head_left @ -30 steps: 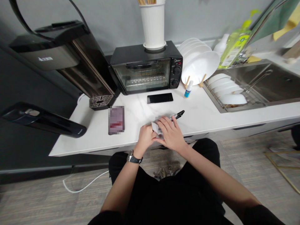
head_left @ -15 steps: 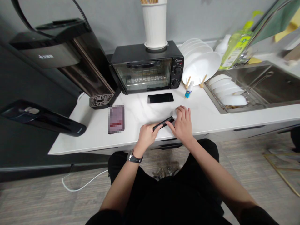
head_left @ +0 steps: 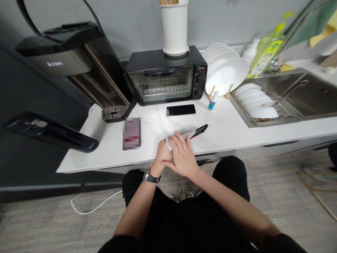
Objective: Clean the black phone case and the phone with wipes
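Note:
A slim black phone (head_left: 201,130) is tilted just above the counter's front part, its far end sticking out past my fingers. My left hand (head_left: 163,151), with a watch on its wrist, grips the near end, mostly covered by the other hand. Across the phone lies my right hand (head_left: 183,154), pressing a white cloth (head_left: 169,144) against its surface; the cloth is largely hidden under the fingers. A second black phone (head_left: 181,110) lies flat beyond my hands. Right of it stands a small white-and-blue spray bottle (head_left: 212,101). A blurred purple item (head_left: 132,133) rests to the left.
A toaster oven (head_left: 162,82) bearing a white pot (head_left: 174,30) stands at the back. On the left are a drinks machine (head_left: 86,66) and a dark cylinder-like device (head_left: 52,133). White plates (head_left: 228,75) stand in a rack beside the sink (head_left: 297,93).
My right hand has moved left with the cloth, from the phone's far end to over my left hand. The phone's far end has swung up and away and now shows beyond the fingers.

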A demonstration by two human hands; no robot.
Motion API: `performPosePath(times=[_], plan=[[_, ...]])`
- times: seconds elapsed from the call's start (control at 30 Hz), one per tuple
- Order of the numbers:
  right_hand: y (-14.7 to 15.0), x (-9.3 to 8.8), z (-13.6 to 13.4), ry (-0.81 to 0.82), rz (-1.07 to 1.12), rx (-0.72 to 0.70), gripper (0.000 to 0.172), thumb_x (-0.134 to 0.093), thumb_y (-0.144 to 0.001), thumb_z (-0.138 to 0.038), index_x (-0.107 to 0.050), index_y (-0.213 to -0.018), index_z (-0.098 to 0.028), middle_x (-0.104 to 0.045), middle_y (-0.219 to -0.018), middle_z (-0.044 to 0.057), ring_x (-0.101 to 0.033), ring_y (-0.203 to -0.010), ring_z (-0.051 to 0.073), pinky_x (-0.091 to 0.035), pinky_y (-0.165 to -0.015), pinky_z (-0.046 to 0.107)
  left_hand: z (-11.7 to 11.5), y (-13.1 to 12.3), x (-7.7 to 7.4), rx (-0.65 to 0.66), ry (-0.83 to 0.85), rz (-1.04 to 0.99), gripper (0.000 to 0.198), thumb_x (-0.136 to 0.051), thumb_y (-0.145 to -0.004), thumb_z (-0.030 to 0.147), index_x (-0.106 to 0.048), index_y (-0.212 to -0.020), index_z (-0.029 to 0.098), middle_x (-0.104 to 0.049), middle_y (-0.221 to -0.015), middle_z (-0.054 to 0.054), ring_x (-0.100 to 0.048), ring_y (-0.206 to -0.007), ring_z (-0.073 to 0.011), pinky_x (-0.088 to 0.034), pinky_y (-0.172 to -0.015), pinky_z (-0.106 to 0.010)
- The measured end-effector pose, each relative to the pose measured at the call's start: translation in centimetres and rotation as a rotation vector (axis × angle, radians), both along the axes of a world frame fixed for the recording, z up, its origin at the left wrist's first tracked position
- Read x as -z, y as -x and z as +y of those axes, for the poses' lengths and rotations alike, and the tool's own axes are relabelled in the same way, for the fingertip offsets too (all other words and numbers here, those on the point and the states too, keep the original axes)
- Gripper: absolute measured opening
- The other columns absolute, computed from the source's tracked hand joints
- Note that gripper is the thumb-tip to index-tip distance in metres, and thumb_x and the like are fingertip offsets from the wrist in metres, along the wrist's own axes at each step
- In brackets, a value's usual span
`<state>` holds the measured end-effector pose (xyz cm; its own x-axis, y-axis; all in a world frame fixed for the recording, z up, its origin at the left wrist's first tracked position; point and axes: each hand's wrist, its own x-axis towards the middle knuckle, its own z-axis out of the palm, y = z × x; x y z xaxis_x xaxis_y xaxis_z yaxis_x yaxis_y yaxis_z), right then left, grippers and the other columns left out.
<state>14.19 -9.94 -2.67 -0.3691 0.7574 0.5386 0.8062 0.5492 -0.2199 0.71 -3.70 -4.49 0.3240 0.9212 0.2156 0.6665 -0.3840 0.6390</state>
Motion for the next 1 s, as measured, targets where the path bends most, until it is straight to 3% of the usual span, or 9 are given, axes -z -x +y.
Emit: performPosePath(times=[0.13,0.27,0.4,0.57,0.67,0.83,1.0], plan=[[-1.9,0.2,0.6,-0.029,-0.070,-0.034,0.072,-0.040,-0.104,-0.067,-0.050,-0.152,-0.014,-0.060,-0.151,0.018,-0.042,-0.152,0.033,-0.017,-0.131,0.063,0.1,0.1,-0.4,0.010,0.003,0.138,0.008,-0.069,-0.076,0.011,-0.072,-0.077,0.018,-0.074,-0.075,-0.007,-0.067,-0.068,-0.0227,-0.052,-0.069,-0.032],[-4.5,0.3,2.0,-0.091,-0.077,0.011,0.069,-0.040,-0.104,-0.067,-0.055,-0.143,-0.012,-0.063,-0.145,0.019,-0.049,-0.144,0.034,-0.017,-0.131,0.062,-0.5,-0.1,-1.6,0.046,-0.029,0.158,0.020,-0.062,-0.088,0.014,-0.073,-0.072,0.018,-0.077,-0.073,-0.007,-0.069,-0.066,-0.0211,-0.049,-0.066,-0.029],[-7.3,0.0,3.8,-0.114,-0.058,0.102,0.066,-0.039,-0.105,-0.066,-0.054,-0.138,-0.011,-0.064,-0.139,0.021,-0.052,-0.139,0.034,-0.020,-0.129,0.062,-1.3,-0.6,-2.5,0.052,-0.045,-0.018,0.030,-0.055,-0.105,0.033,-0.082,-0.101,0.021,-0.084,-0.100,-0.007,-0.078,-0.084,-0.0228,-0.054,-0.075,-0.029],[-9.3,-0.5,5.0,-0.080,-0.011,0.199,0.060,-0.037,-0.105,-0.064,-0.056,-0.129,-0.012,-0.065,-0.129,0.020,-0.054,-0.130,0.035,-0.029,-0.124,0.063,-1.6,-0.9,-2.9,0.022,-0.022,-0.058,0.033,-0.057,-0.105,0.042,-0.081,-0.118,0.024,-0.083,-0.111,-0.008,-0.079,-0.095,-0.0264,-0.057,-0.082,-0.031],[-8.5,-0.4,4.9,-0.081,0.068,0.270,0.062,-0.038,-0.104,-0.065,-0.055,-0.130,-0.011,-0.063,-0.130,0.022,-0.051,-0.134,0.039,-0.031,-0.122,0.065,-1.5,-0.9,-2.9,0.017,-0.025,-0.061,0.033,-0.057,-0.105,0.042,-0.082,-0.117,0.023,-0.083,-0.110,-0.007,-0.079,-0.093,-0.0262,-0.058,-0.082,-0.032],[-4.8,0.0,3.5,-0.088,0.177,0.312,0.078,-0.034,-0.102,-0.073,-0.048,-0.141,-0.007,-0.053,-0.146,0.028,-0.026,-0.157,0.045,-0.026,-0.122,0.073,-1.2,-0.6,-2.4,0.059,-0.050,-0.064,0.029,-0.055,-0.105,0.032,-0.082,-0.104,0.021,-0.084,-0.103,-0.007,-0.078,-0.091,-0.0245,-0.057,-0.080,-0.030],[-0.1,0.2,0.6,-0.016,0.109,0.158,0.085,-0.038,-0.098,-0.077,-0.050,-0.146,-0.008,-0.056,-0.150,0.026,-0.031,-0.156,0.043,-0.024,-0.126,0.069,-0.5,-0.2,-1.0,0.042,-0.022,0.042,0.021,-0.062,-0.095,0.023,-0.071,-0.076,0.017,-0.076,-0.075,-0.009,-0.070,-0.068,-0.0222,-0.052,-0.069,-0.031]])
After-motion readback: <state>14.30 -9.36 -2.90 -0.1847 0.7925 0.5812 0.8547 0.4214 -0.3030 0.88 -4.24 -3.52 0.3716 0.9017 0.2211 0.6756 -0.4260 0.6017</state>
